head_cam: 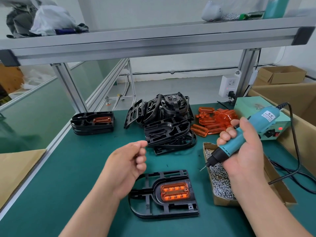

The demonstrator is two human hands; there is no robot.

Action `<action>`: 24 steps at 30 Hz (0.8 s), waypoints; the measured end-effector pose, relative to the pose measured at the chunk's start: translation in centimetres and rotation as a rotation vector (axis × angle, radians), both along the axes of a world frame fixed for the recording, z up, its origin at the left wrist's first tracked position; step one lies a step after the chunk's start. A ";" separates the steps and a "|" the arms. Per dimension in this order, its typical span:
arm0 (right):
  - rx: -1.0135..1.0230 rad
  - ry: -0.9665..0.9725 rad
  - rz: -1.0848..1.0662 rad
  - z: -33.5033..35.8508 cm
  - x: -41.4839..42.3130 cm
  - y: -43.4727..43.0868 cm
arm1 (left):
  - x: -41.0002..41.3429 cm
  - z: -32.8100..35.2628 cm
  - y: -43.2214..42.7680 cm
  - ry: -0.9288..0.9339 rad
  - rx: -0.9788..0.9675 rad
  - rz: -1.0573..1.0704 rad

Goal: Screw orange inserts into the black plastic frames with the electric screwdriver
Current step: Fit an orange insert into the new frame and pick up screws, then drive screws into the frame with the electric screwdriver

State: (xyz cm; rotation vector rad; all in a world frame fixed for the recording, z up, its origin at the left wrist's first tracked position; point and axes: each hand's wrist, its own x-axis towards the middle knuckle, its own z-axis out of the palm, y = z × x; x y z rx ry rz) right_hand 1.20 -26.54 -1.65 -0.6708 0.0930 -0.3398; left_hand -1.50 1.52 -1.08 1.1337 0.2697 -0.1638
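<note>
right fingers (226, 136): wrapped round the teal body of the electric screwdriver (261, 118), thumb laid along it; right hand (248, 154) held over the screw box (207, 144).
left fingers (142, 159): curled in toward the palm of the left hand (127, 162), thumb tip against the index; cannot tell whether anything small is pinched there.
writing: white label on the screwdriver's upper body, dark print too blurred to read.
screwdriver axis: slants from the cord end at upper right to the bit at lower left; tip in the air, just beside the box's left rim.
black frame (177, 210): flat on the green tabletop (68, 185), nearest the person, between the forearms; long axis left-right, rounded end left, squared end right.
orange insert (174, 191): seated in the frame's recess, long axis left-right.
frame pile (164, 120): centre back, jumbled.
loose inserts (216, 121): just right of the pile.
frame stack (92, 128): far left, an insert in the top frame.
power unit (251, 106): pale green, far right, red lamp lit.
</note>
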 end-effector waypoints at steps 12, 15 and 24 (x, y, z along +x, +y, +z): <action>-0.004 0.010 -0.001 0.1 -0.1 0.1 | 0.5 0.2 0.5 0.084 -0.573 0.182; -0.006 0.008 -0.011 0.2 0.0 0.1 | 0.1 0.5 -0.1 0.008 -0.371 0.086; 0.006 -0.007 0.007 0.2 -0.2 0.4 | -2.0 0.5 -2.2 -0.081 -0.004 -0.306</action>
